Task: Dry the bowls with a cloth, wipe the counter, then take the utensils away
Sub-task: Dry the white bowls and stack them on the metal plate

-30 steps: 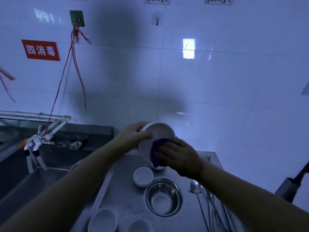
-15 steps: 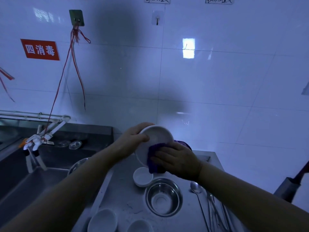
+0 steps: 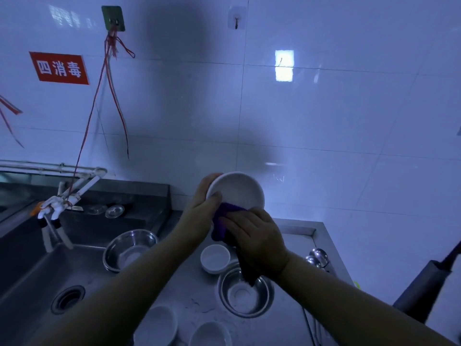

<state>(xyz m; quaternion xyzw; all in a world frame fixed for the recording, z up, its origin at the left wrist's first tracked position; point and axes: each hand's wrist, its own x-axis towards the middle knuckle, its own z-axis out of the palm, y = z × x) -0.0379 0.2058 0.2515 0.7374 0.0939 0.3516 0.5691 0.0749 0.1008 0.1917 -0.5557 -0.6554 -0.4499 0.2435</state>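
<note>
The left hand (image 3: 199,208) grips the white bowl (image 3: 237,189) by its rim, raised above the counter (image 3: 189,290) near its rear edge. The right hand (image 3: 257,237) clutches the purple cloth (image 3: 223,221) against the bowl's lower edge. The cloth's hanging end is dark and indistinct; the spoons (image 3: 316,257) at the counter's right edge are partly hidden by the right arm.

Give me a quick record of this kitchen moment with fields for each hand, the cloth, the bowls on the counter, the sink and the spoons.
left hand: left hand grips the rim of a white bowl, held tilted above the counter
right hand: right hand presses a purple cloth against the bowl's lower edge
counter bowls: three small white bowls, one steel bowl
sink: sink on the left; second steel bowl at its edge
spoons: metal spoons lie right of the steel bowl
</note>
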